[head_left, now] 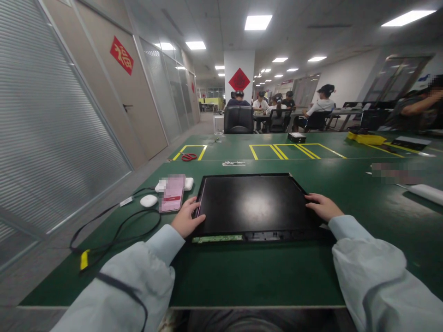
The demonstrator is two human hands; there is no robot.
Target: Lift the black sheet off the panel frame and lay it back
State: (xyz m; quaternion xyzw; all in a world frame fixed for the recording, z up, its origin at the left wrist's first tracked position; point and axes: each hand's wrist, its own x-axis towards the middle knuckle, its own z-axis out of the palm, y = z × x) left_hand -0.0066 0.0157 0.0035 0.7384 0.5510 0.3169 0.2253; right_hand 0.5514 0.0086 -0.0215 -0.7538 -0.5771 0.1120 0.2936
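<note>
A black display panel [254, 203] lies on the green table in front of me, its screen facing up. A green circuit board strip [218, 239] shows along its near edge. My left hand [187, 217] grips the panel's left edge, with the thumb over the screen's border. On the opposite side, my right hand [323, 207] holds the right edge, fingers resting on the frame and the underside of the hand hidden. A pink-screened phone [172, 193] lies just left of the panel.
Beside the phone are a white rounded case [148, 200] and a black cord [119, 230]. Red-handled scissors [188, 157] and small white pieces [233, 163] lie beyond the panel. Further off are a yellow tray [367, 138], a small box [296, 137] and seated people.
</note>
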